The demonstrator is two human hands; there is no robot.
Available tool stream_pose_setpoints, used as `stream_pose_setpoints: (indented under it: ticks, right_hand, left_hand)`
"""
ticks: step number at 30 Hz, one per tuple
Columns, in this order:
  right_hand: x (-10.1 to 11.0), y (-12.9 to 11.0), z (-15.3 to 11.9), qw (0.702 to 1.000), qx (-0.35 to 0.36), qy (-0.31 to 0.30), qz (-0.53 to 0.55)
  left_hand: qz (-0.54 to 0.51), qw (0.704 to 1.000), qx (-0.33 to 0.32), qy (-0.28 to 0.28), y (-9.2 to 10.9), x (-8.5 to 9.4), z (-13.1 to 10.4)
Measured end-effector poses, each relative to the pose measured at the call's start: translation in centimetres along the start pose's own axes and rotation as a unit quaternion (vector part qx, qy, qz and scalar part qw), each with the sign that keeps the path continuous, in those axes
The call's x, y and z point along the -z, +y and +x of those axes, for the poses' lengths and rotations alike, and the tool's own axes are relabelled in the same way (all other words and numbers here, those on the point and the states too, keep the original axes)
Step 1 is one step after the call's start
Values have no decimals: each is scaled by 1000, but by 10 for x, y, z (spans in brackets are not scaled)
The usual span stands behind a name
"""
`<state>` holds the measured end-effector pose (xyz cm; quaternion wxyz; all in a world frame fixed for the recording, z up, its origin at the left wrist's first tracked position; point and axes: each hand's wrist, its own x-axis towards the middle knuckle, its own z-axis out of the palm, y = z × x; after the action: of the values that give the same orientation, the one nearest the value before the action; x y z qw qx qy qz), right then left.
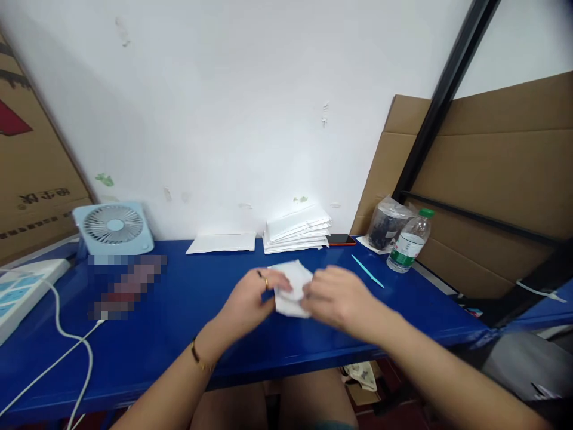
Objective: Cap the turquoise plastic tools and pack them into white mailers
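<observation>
A small piece of folded white paper (293, 289) is between my two hands over the front middle of the blue table. My left hand (250, 298), with a ring and a bracelet, grips its left side, fingers lying over the top and thumb below. Closed at the paper's right edge is my right hand (335, 295), its fingertips pinching it, slightly blurred. Behind them rises a stack of folded white papers (298, 230) against the wall. Left of that stack lies a flat white paper piece (221, 242). To the right is a thin light-blue stick-like tool (367, 272).
The blue table (188, 334) holds a light-blue fan (114, 230), a white power strip (31, 292) with cables, and a dark phone (341, 239). At the right stand a green-capped bottle (408, 245) and a plastic-wrapped dark item (384, 224), beside a black metal post (425, 125).
</observation>
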<state>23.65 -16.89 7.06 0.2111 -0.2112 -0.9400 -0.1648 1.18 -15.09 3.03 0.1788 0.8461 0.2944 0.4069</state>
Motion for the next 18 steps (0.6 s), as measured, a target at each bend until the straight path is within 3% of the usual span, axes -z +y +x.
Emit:
stream_pose_setpoints:
  ticks: [3,6,10,12,15,18]
  right_hand:
    - [-37,-32,-32,988,-27,-95,122]
    - [-57,-42,-48,955,-102,-104,258]
    - [-68,-41,-52,903,-259,-46,341]
    - [-73,-41,-52,887,-303,-21,347]
    - [-79,-43,-52,901,-285,-5,327]
    - [-80,-45,-54,921,-256,-11,293]
  left_hand:
    - [71,991,35,-107,0,-17,-52]
    - [99,988,67,-94,11,-25,-83]
    - [141,985,31,-95,27,-27,-89]
    - [163,981,21,-100,28,-30,-85]
    - [191,977,50,-84,20,-38,-80]
    - [147,978,135,-53,12,-48,-88]
